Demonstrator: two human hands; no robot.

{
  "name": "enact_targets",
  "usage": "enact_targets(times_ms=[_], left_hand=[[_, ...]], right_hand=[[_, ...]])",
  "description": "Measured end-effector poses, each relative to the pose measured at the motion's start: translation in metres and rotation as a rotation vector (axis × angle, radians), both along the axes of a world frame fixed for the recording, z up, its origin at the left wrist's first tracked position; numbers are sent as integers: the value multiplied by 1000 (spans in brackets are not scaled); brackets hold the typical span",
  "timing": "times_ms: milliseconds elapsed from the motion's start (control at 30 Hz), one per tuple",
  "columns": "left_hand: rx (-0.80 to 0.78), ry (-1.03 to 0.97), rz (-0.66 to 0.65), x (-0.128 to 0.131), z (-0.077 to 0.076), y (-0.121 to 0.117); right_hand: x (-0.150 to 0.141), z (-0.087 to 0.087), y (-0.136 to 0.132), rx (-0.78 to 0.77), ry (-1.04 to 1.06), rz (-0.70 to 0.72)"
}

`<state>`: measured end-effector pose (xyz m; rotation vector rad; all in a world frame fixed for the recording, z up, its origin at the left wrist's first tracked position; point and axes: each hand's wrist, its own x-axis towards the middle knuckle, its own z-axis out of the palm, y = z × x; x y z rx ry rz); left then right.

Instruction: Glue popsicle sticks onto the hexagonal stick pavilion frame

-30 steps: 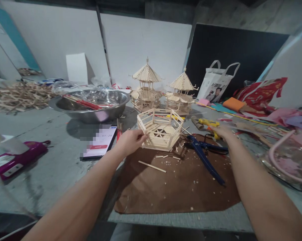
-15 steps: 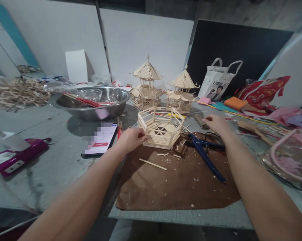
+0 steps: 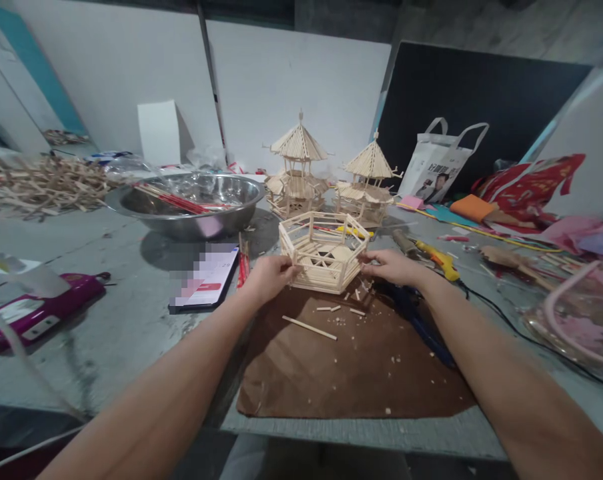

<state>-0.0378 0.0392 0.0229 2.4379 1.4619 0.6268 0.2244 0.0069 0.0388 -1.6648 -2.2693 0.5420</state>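
A six-sided frame of thin wooden sticks (image 3: 323, 251) stands at the far edge of a brown mat (image 3: 351, 360). My left hand (image 3: 269, 277) pinches its left side with closed fingers. My right hand (image 3: 392, 265) touches its right side, fingers curled against the sticks. Loose sticks (image 3: 309, 327) and crumbs lie on the mat in front of the frame. Blue-handled pliers (image 3: 421, 323) lie under my right forearm.
Two finished stick pagodas (image 3: 297, 167) (image 3: 367, 180) stand behind the frame. A steel bowl (image 3: 191, 203), a phone (image 3: 206, 278), a yellow glue gun (image 3: 434, 257), a magenta case (image 3: 36, 310), a stick pile (image 3: 44, 183) and a white bag (image 3: 439, 163) surround the mat.
My right hand has come back from the glue gun at the right and now rests on the frame's right side. My left hand has kept its grip on the frame.
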Motion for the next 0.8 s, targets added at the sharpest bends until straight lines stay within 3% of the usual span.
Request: enact_targets(times_ms=[133, 267, 400, 467, 567, 700, 800], left_hand=[[-45, -56, -47, 1, -1, -1], [-63, -64, -83, 3, -1, -4], [-80, -83, -109, 4, 0, -7], [-83, -92, -119, 4, 0, -8], [-82, -102, -130, 5, -1, -9], [-63, -92, -136, 5, -3, -8], [-45, -83, -140, 5, -4, -7]], right_hand=[[-1, 2, 0, 114, -84, -50], [-3, 27, -17, 200, -324, -251], [-39, 43, -48, 126, -414, 48], [-64, 37, -58, 147, -449, 153], [-88, 16, -59, 195, -502, 176], [-90, -9, -48, 190, -524, 145], [-88, -16, -46, 179, -506, 173]])
